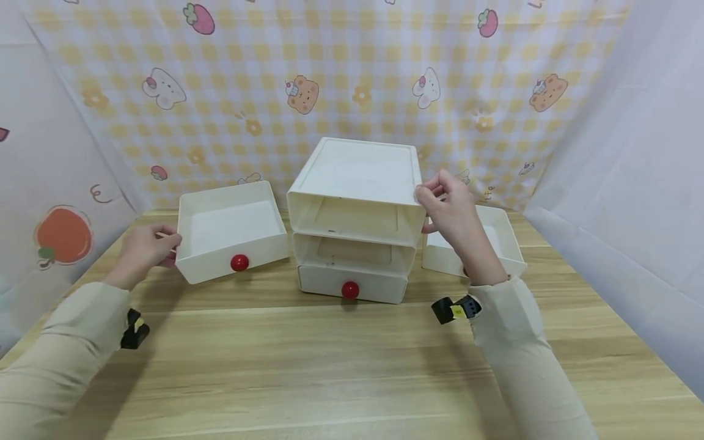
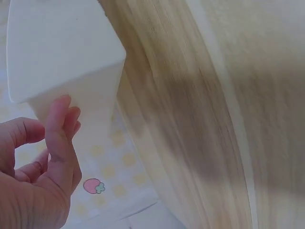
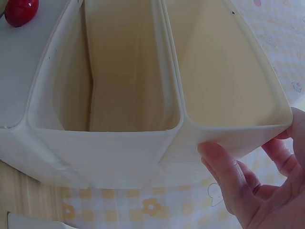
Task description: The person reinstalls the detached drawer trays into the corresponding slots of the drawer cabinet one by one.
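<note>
A white cabinet (image 1: pixel 357 171) has three stacked levels; the upper two are hollow, and the lowest holds a drawer (image 1: pixel 324 281) with a red knob. My right hand (image 1: pixel 453 211) holds the top level's front right corner, thumb near the top edge, fingers (image 3: pixel 224 167) against its side wall. To the left lies a pulled-out drawer (image 1: pixel 206 266) with a red knob. Beside its left wall is my left hand (image 1: pixel 144 250), its fingers (image 2: pixel 59 119) loosely bent and touching the outside of the drawer (image 2: pixel 62 47). The thumb stands apart from the wall in the left wrist view.
Another white drawer (image 1: pixel 508 241) lies right of the cabinet, partly hidden behind my right hand and forearm. All stand on a wooden table (image 1: pixel 308 366). A yellow checked cloth (image 1: pixel 357 55) hangs close behind, with white cloth on both sides.
</note>
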A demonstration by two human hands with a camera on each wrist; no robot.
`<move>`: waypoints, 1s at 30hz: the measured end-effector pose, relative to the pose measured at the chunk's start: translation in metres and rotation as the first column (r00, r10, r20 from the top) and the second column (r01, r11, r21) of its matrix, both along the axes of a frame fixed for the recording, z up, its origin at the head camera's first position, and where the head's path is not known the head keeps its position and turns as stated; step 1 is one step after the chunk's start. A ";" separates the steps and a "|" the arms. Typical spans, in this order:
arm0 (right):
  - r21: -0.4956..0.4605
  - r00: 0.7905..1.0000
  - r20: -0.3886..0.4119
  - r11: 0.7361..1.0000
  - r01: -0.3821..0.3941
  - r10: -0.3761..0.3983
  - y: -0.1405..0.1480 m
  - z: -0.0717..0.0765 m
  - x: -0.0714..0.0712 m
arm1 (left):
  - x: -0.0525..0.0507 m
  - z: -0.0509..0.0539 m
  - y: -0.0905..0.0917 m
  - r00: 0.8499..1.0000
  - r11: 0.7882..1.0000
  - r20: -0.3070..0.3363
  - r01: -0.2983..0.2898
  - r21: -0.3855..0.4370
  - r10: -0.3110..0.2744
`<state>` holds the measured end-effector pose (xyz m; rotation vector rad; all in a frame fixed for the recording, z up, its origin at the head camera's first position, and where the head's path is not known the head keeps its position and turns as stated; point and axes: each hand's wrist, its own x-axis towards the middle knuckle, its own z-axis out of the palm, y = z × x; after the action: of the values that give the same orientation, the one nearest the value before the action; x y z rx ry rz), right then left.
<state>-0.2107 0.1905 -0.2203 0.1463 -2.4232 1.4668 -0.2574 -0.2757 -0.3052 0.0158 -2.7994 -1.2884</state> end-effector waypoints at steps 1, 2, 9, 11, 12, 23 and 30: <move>-0.001 1.000 -0.001 1.000 -0.001 0.001 0.000 0.000 0.000 | 0.003 0.001 -0.001 1.000 1.000 -0.010 0.003 -0.001 -0.003; -0.001 1.000 -0.002 1.000 -0.002 0.002 0.000 0.000 0.000 | 0.006 0.003 -0.002 1.000 1.000 -0.020 0.009 0.000 -0.009; 0.003 1.000 -0.004 1.000 -0.003 0.003 -0.001 0.000 0.000 | 0.027 0.012 -0.009 1.000 1.000 -0.002 0.031 0.002 -0.031; 0.005 1.000 -0.003 1.000 0.001 -0.001 -0.001 0.000 0.000 | 0.033 0.014 -0.009 0.999 0.999 -0.008 0.035 -0.019 -0.035; 0.004 1.000 -0.002 1.000 0.002 -0.002 -0.001 0.000 0.000 | 0.037 0.015 -0.009 0.999 0.999 -0.017 0.034 -0.032 -0.035; 0.001 1.000 -0.005 1.000 -0.008 0.008 -0.001 0.000 0.000 | 0.079 0.019 -0.019 0.997 0.993 -0.061 0.039 -0.107 -0.046; -0.004 1.000 -0.006 1.000 -0.005 0.005 0.000 0.000 0.000 | 0.102 0.014 -0.025 0.992 0.994 -0.111 0.043 -0.105 -0.055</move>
<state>-0.2105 0.1905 -0.2204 0.1558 -2.4169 1.4715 -0.1557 -0.3004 -0.2915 -0.1276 -2.7801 -1.1158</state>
